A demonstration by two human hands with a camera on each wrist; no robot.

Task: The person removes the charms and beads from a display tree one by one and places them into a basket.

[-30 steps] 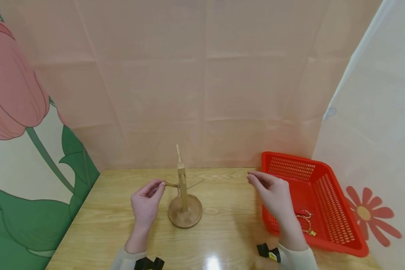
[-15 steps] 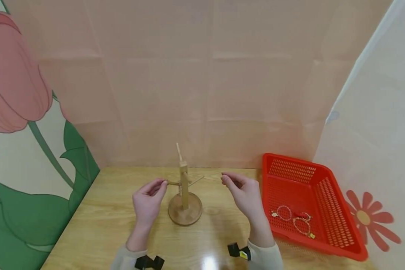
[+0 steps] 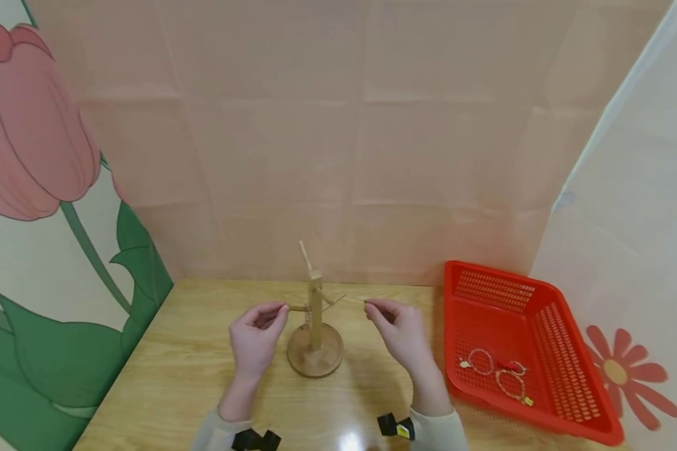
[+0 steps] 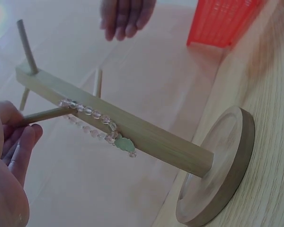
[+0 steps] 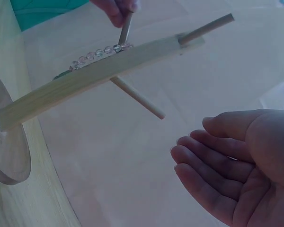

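Note:
My left hand (image 3: pixel 257 338) pinches the tip of a wooden side peg (image 4: pixel 47 115) on a bracelet stand (image 3: pixel 315 313). The stand's square post rises upright from a round base (image 3: pixel 316 363). Around the pinched peg, close to the post, hangs a bracelet (image 4: pixel 88 110) of clear and pinkish beads with a green leaf-like charm (image 4: pixel 125 144). To the right of the stand my right hand (image 3: pixel 404 335) hovers in the air. The right wrist view shows its fingers (image 5: pixel 213 163) loosely bent with nothing in them, near the end of another peg (image 5: pixel 139 98).
A red plastic basket (image 3: pixel 488 289) stands on the wooden table (image 3: pixel 163 382) at the right. Inside it lie a pink beaded bracelet (image 3: pixel 471 365), another bracelet with a yellow charm (image 3: pixel 528 401), and a red one. A pinkish cloth (image 3: pixel 338 156) hangs behind the table.
My right hand has moved left from over the basket towards the stand, uncovering the bracelets there. The left hand keeps its pinch on the peg, and the stand has turned slightly.

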